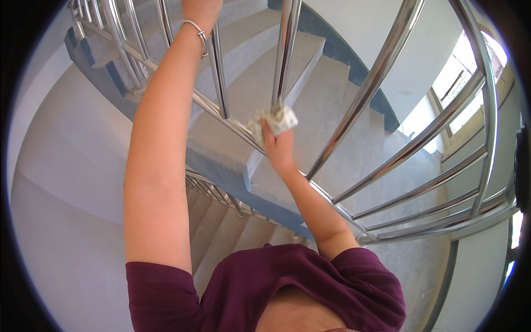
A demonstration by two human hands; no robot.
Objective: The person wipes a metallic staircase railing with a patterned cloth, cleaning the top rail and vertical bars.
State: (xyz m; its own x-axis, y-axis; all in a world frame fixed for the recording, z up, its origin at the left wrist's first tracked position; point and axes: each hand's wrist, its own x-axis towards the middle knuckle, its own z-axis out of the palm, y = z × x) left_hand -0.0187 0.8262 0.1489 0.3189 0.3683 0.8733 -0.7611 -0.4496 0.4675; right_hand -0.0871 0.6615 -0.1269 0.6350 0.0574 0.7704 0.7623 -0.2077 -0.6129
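My right hand [281, 150] grips a crumpled pale patterned cloth [285, 118]. The cloth is wrapped about the foot of a shiny metal baluster [286, 54], just above the bottom rail [244, 130], and looks blurred. Stretched up along the left side, my left arm wears a bangle at the wrist. Only the base of my left hand [202, 7] shows at the top edge; its fingers are cut off, so what it touches is hidden.
Curved concrete stairs [249, 83] with a blue-grey painted edge [215, 166] lie behind the railing. More balusters [373, 79] fan out to the right. Below the railing, a lower flight of steps [220, 224] shows. A bright window [460, 79] is at right.
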